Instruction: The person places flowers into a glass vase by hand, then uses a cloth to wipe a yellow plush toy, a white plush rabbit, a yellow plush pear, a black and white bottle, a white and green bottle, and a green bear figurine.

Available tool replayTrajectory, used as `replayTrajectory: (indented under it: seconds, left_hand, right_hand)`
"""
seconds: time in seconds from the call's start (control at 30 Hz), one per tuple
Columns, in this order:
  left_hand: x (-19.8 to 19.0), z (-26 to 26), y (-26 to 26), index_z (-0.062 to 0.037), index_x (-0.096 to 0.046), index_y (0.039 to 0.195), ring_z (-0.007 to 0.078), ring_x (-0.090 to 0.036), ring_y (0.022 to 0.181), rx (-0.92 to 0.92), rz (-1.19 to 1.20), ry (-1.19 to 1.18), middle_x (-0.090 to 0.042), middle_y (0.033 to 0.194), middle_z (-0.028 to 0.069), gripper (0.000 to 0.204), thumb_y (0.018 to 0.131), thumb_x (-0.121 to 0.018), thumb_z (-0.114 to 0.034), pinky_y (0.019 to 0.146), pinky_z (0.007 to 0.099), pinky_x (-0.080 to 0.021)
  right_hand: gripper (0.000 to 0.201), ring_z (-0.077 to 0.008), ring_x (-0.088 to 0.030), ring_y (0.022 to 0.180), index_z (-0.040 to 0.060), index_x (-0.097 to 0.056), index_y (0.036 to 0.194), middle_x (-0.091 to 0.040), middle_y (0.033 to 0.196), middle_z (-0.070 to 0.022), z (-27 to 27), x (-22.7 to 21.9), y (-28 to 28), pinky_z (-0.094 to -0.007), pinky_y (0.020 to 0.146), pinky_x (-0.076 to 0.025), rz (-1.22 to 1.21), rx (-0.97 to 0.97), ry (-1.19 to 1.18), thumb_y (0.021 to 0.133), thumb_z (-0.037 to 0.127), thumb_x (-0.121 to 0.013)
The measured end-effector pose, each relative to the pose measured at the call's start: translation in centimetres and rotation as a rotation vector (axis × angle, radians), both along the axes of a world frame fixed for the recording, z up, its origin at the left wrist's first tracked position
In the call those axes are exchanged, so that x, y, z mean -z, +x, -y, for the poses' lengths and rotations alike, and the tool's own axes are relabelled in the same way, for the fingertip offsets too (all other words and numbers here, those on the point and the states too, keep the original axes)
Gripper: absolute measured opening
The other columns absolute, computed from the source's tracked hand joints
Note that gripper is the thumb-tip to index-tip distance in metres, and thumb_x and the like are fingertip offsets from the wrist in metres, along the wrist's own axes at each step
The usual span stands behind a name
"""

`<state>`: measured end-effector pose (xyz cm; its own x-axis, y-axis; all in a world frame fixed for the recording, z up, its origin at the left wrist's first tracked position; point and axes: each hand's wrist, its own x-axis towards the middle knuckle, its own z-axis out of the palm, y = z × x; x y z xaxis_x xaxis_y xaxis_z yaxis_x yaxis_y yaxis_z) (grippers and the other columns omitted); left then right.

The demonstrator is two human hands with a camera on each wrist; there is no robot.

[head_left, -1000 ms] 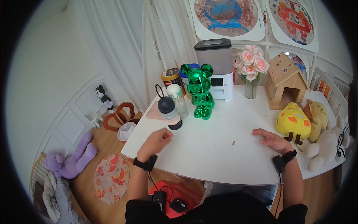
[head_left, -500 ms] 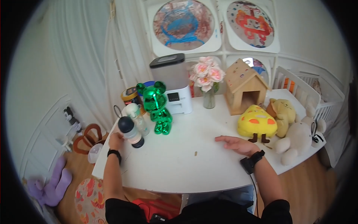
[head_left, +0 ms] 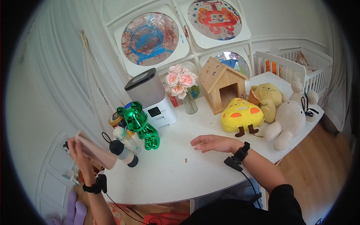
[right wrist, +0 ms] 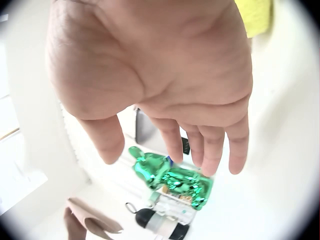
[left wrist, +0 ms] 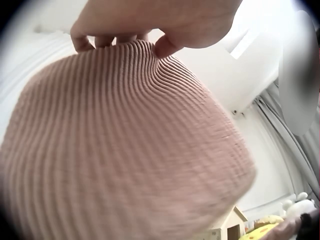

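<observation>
My left hand (head_left: 79, 159) pinches a pink ribbed cloth (head_left: 96, 150) by its edge, raised at the table's left side. In the left wrist view the cloth (left wrist: 125, 145) hangs from the thumb and fingers of the hand (left wrist: 160, 20), its ribs bunched at the pinch. A black-capped bottle (head_left: 123, 153) stands just right of the cloth, with a clear bottle (head_left: 127, 139) behind it and a shiny green bear figure (head_left: 141, 125) beside that. Over the table's middle, my right hand (head_left: 215, 143) holds nothing; its fingers (right wrist: 212, 150) are extended and slightly spread.
On the white table (head_left: 168, 180) stand a white-and-grey dispenser (head_left: 153, 99), a vase of pink roses (head_left: 190, 104) and a wooden house (head_left: 225, 86). A yellow plush (head_left: 242, 116), a tan plush (head_left: 268, 103) and a white plush (head_left: 288, 122) sit at the right. A small brown spot marks the tabletop.
The left hand went to the table's left edge beside the bottles, then rose with the pink cloth, which lay behind the bottles earlier. The head view has swung right; the right hand stays empty.
</observation>
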<state>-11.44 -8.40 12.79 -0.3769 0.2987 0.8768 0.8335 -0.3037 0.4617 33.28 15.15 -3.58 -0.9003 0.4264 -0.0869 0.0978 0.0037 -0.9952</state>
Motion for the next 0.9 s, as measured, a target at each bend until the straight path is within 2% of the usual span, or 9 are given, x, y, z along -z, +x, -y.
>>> replayTrajectory:
  seconds: [0.17,0.3,0.37,0.4,0.5,0.63,0.67,0.77,0.9]
  left_hand:
    - [0.1,-6.1,17.3,-0.0104,-0.054,0.110,0.0034,-0.053,0.088,0.746,0.250,-0.508,-0.061,0.098,-0.0028,0.012,0.106,-0.054,-0.022,0.080,0.0201,-0.042]
    - [3.8,-12.7,25.3,-0.0074,-0.054,0.113,0.0046,-0.059,0.087,1.182,0.704,-0.718,-0.065,0.099,-0.0013,0.016,0.106,-0.055,-0.022,0.075,0.0212,-0.047]
    - [5.2,-15.5,27.2,-0.0061,-0.054,0.112,0.0046,-0.059,0.086,1.181,0.628,-0.757,-0.065,0.098,-0.0005,0.016,0.106,-0.056,-0.020,0.075,0.0213,-0.047]
    - [6.0,-16.8,28.1,-0.0047,-0.054,0.111,0.0045,-0.059,0.086,1.150,0.572,-0.781,-0.065,0.096,0.0004,0.016,0.105,-0.057,-0.019,0.075,0.0214,-0.047]
    - [8.1,-20.5,29.5,-0.0032,-0.054,0.109,0.0051,-0.058,0.084,1.060,0.296,-0.854,-0.065,0.090,0.0015,0.015,0.103,-0.060,-0.015,0.076,0.0218,-0.046]
    - [9.9,-22.1,29.0,-0.0011,-0.056,0.118,0.0091,-0.058,0.093,1.152,0.061,-0.989,-0.064,0.103,0.0052,0.028,0.099,-0.067,-0.017,0.083,0.0241,-0.048]
    - [9.5,-22.1,28.6,-0.0017,-0.055,0.125,0.0103,-0.057,0.104,1.156,0.094,-1.064,-0.062,0.111,0.0056,0.036,0.098,-0.069,-0.021,0.091,0.0269,-0.048]
    - [8.7,-22.9,27.5,-0.0025,-0.052,0.129,0.0115,-0.055,0.112,1.096,0.147,-1.085,-0.061,0.118,0.0058,0.041,0.098,-0.068,-0.024,0.098,0.0299,-0.045]
    - [10.0,-23.8,25.3,-0.0036,-0.037,0.150,0.0155,-0.045,0.135,1.419,0.328,-1.208,-0.049,0.146,0.0085,0.060,0.103,-0.061,-0.031,0.111,0.0335,-0.038]
  right_hand:
    - [0.079,-0.0199,-0.037,0.143,0.0051,-0.027,0.157,-0.042,0.152,-0.0113,2.8,-5.8,-2.6,-0.0371,0.117,-0.032,-0.458,0.024,0.312,0.100,0.049,-0.060]
    - [0.084,-0.0190,-0.038,0.143,0.0050,-0.022,0.159,-0.039,0.155,-0.0115,3.2,-7.8,-0.1,-0.0363,0.117,-0.032,-0.601,-0.040,0.038,0.100,0.052,-0.059]
    - [0.081,-0.0180,-0.043,0.139,0.0055,-0.025,0.158,-0.047,0.147,-0.0119,2.8,-6.3,2.0,-0.0337,0.115,-0.036,-0.463,0.136,-0.035,0.101,0.053,-0.057]
    - [0.082,-0.0167,-0.046,0.137,0.0053,-0.025,0.158,-0.048,0.147,-0.0108,2.4,-5.9,3.2,-0.0319,0.111,-0.041,-0.473,0.119,-0.287,0.100,0.053,-0.058]
    - [0.084,-0.0159,-0.048,0.135,0.0032,-0.026,0.158,-0.046,0.148,-0.0105,0.6,-3.3,5.8,-0.0310,0.108,-0.044,-0.469,0.062,-0.497,0.099,0.053,-0.059]
    - [0.057,-0.0159,-0.062,0.114,-0.0009,-0.047,0.143,-0.062,0.130,-0.0105,-0.5,-1.0,5.1,-0.0311,0.097,-0.050,-0.237,0.199,-0.336,0.096,0.022,-0.068]
    - [0.049,-0.0161,-0.065,0.106,-0.0014,-0.054,0.136,-0.066,0.121,-0.0099,-0.4,-1.1,4.9,-0.0311,0.093,-0.051,-0.269,0.248,-0.402,0.091,0.010,-0.067]
    - [0.048,-0.0170,-0.065,0.108,-0.0014,-0.054,0.136,-0.065,0.122,-0.0104,-0.6,-0.8,5.3,-0.0309,0.094,-0.051,-0.468,0.345,-0.449,0.092,0.012,-0.068]
    - [0.046,-0.0233,-0.068,0.107,-0.0010,-0.054,0.134,-0.066,0.120,-0.0130,-1.6,-0.4,6.7,-0.0374,0.093,-0.055,-0.731,0.468,-0.605,0.092,0.012,-0.067]
